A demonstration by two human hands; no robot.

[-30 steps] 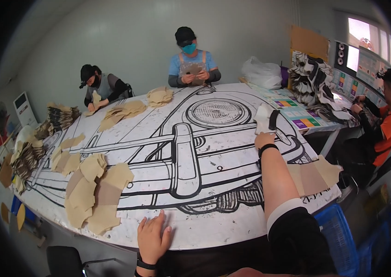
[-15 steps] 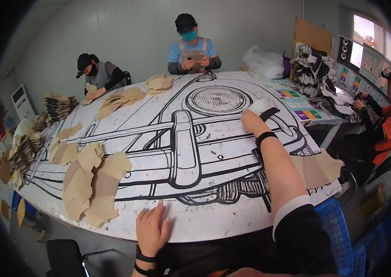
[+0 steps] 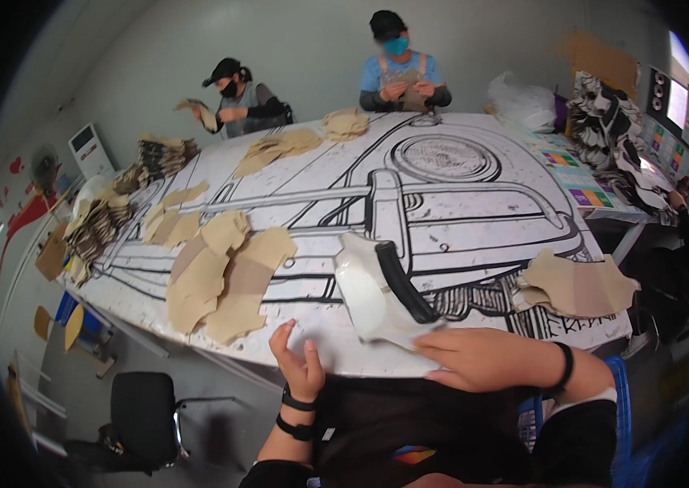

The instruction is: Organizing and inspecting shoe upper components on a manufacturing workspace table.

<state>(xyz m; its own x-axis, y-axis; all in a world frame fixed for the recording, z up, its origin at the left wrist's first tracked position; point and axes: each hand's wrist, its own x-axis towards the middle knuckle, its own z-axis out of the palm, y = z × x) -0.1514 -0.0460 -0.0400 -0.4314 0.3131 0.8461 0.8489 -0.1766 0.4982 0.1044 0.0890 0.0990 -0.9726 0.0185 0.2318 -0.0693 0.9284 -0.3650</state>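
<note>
My right hand (image 3: 470, 358) grips the near right corner of a glossy white, irregularly shaped cut piece (image 3: 365, 297). A thick black strip (image 3: 405, 285) runs along one side of it. The piece lies tilted low over the table; whether it touches the top I cannot tell. My left hand (image 3: 300, 362) is at the table's front edge, thumb and fingers apart, with nothing in it. Left of the white piece lie overlapping beige cut pieces (image 3: 259, 276), the things nearest my left hand. Another stack of beige pieces (image 3: 576, 285) lies beyond my right hand.
The white table (image 3: 320, 354) bears a black line drawing. Across it, one person (image 3: 401, 69) holds a beige piece and another (image 3: 247, 106) lifts one. Stacked pieces (image 3: 100, 220) line the left edge. A black chair (image 3: 145, 407) and a blue crate (image 3: 619, 407) stand near me.
My right hand has drawn the white piece from the far right of the table toward me. The view has shifted left. The far-left person has raised a beige piece.
</note>
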